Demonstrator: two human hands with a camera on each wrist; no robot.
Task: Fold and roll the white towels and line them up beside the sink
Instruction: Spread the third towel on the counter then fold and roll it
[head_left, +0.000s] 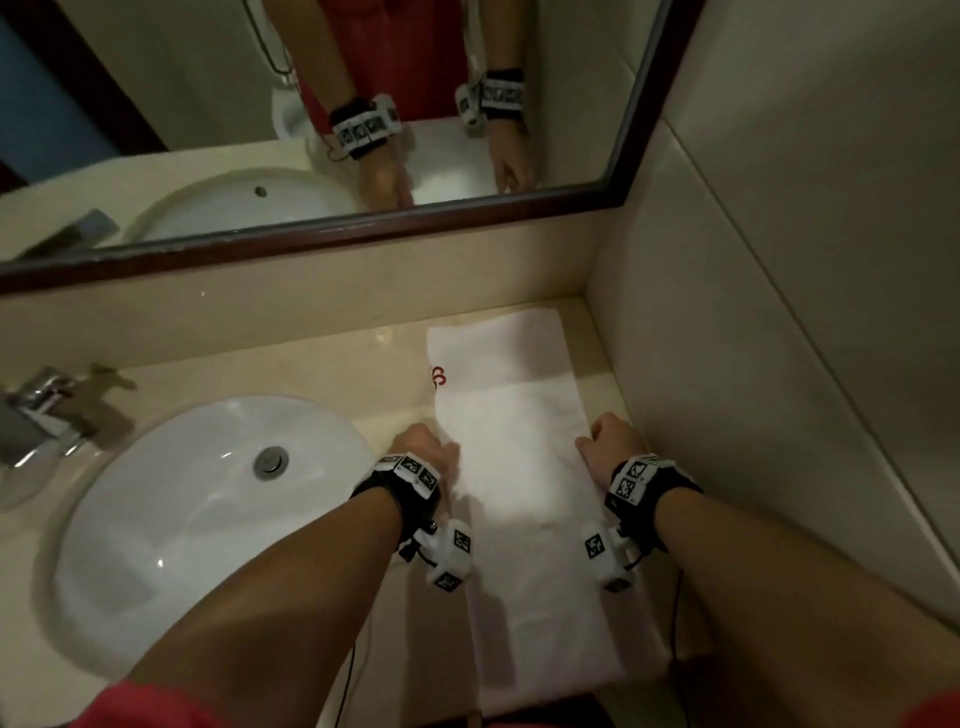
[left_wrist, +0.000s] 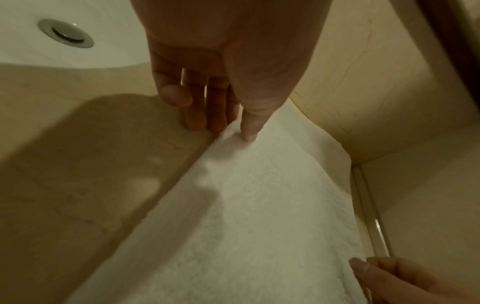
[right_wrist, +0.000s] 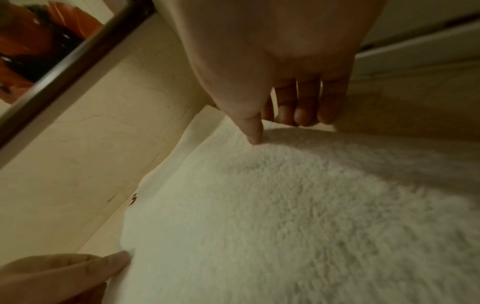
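A long white towel (head_left: 519, 493) lies flat on the counter to the right of the sink (head_left: 156, 519), with a shorter layer folded over on top and a red monogram (head_left: 439, 375) near its far end. My left hand (head_left: 428, 447) pinches the towel's left edge (left_wrist: 233, 139), thumb on top and fingers (left_wrist: 197, 121) at the edge on the counter. My right hand (head_left: 605, 447) pinches the right edge, with its thumb (right_wrist: 255, 135) on the pile and its fingers (right_wrist: 306, 117) curled behind the edge. The near end of the towel reaches the counter's front.
A chrome faucet (head_left: 47, 410) stands at the far left behind the basin. A dark-framed mirror (head_left: 363, 130) runs along the back wall. The tiled side wall (head_left: 779, 312) stands close to the towel's right edge, leaving a narrow strip of counter.
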